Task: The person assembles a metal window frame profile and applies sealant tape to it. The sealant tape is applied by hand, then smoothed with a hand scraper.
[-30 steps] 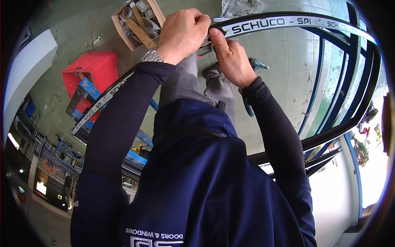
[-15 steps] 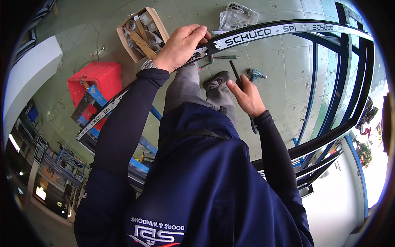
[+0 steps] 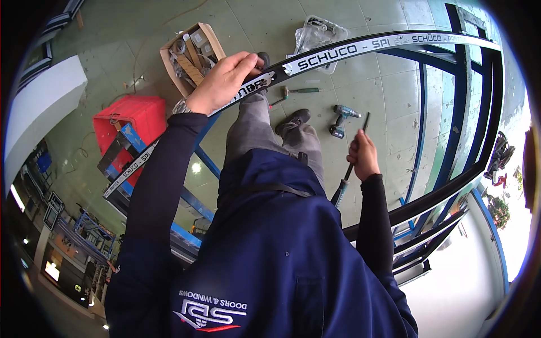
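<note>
My left hand [image 3: 222, 81], with a watch at the wrist, grips the upper bar of a black curved frame [image 3: 276, 75], its fingers curled over the edge. White film printed with lettering covers much of the bar and is torn near my fingers. To the right, away from the bar, my right hand [image 3: 364, 156] is closed round the dark shaft of a screwdriver-like tool [image 3: 341, 192]. Its teal and black handle hangs toward my body, and the thin shaft end sticks out above my fingers.
On the floor lie a cordless drill [image 3: 341, 120], a green-handled tool [image 3: 305, 90] and a clear plastic bag [image 3: 321, 35]. A cardboard box [image 3: 181, 74] of parts and a red crate [image 3: 143, 111] stand at the left. Blue metal racks [image 3: 421, 129] rise at the right.
My right hand has moved down and right; its fingers have closed round the tool, which now slants up to the right. My left hand has shifted slightly left and down with the view.
</note>
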Motion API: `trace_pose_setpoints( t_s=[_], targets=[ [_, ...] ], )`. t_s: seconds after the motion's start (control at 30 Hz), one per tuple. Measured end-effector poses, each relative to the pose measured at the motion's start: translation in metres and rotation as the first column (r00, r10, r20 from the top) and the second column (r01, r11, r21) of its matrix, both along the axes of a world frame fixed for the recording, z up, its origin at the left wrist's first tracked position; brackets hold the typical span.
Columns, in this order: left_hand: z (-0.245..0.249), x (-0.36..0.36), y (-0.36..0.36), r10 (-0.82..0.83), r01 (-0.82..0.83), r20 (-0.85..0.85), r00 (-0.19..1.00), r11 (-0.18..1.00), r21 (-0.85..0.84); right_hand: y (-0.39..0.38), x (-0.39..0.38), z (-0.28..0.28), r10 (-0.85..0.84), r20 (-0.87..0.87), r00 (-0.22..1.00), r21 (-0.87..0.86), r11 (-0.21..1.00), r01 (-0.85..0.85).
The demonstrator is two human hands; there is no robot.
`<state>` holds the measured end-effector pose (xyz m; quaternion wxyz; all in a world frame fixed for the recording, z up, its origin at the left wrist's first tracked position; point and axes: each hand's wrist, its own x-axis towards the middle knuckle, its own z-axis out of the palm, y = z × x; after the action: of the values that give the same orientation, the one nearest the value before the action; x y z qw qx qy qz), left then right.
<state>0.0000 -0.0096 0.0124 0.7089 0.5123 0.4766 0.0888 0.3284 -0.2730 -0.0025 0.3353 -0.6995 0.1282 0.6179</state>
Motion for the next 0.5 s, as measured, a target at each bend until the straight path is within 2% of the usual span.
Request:
trace_pose_setpoints(
  t_s=[0.07, 0.1, 0.2, 0.23, 0.27, 0.33, 0.4, 0.43, 0.5],
  targets=[
    [0.0, -0.004, -0.011, -0.062, 0.086, -0.129, 0.99, 0.979, 0.184, -0.024, 0.028, 0.001, -0.175, 0.036, 0.984, 0.034, 0.984, 0.174],
    [0.009, 0.001, -0.017, -0.053, 0.142, -0.267, 0.962, 0.935, 0.325, -0.041, 0.04, 0.001, -0.221, 0.013, 0.975, 0.07, 0.973, 0.22],
    [-0.001, 0.015, -0.021, 0.009, 0.205, -0.483, 0.875, 0.898, 0.389, -0.097, 0.051, -0.018, -0.342, -0.014, 0.94, 0.137, 0.93, 0.341],
    [0.007, 0.023, -0.026, 0.071, 0.151, -0.448, 0.891, 0.885, 0.441, -0.116, 0.052, -0.027, -0.325, -0.02, 0.945, 0.179, 0.929, 0.324],
    [-0.005, 0.02, -0.027, 0.111, 0.127, -0.457, 0.883, 0.88, 0.458, -0.138, 0.058, -0.038, -0.279, -0.069, 0.958, 0.195, 0.938, 0.288],
    [0.001, 0.026, -0.029, 0.14, 0.185, -0.536, 0.833, 0.842, 0.506, -0.168, 0.05, -0.039, -0.304, -0.175, 0.936, 0.14, 0.934, 0.33],
    [0.007, 0.028, -0.025, 0.097, 0.219, -0.584, 0.806, 0.868, 0.446, -0.193, 0.037, -0.03, -0.059, -0.016, 0.998, -0.007, 0.998, 0.059],
    [0.011, 0.034, -0.03, 0.146, 0.166, -0.546, 0.825, 0.861, 0.481, -0.206, 0.035, -0.028, -0.034, -0.071, 0.997, -0.021, 0.999, 0.033],
    [0.002, 0.026, -0.026, 0.117, 0.231, -0.583, 0.804, 0.842, 0.487, -0.235, 0.041, -0.05, -0.026, -0.194, 0.981, -0.05, 0.999, 0.017]
  ],
)
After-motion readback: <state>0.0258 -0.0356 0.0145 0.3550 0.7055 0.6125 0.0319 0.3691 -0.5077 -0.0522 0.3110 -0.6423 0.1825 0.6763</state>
